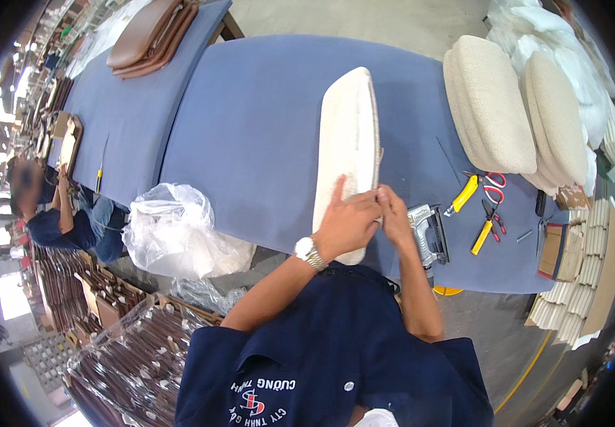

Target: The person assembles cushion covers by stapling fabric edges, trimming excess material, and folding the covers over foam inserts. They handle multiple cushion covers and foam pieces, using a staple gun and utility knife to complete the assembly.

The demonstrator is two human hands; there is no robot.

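Both hands pinching cushion edge — left hand flat, right hand beside; keep fabric taut, stapler just right of cushion.

A long cream upholstered seat cushion is standing on edge on the blue felt-covered worktable, both hands at its near end. Just right of them a grey pneumatic staple gun is lying, yellow-handled pliers beyond it, and stacked cream cushions are sitting far right
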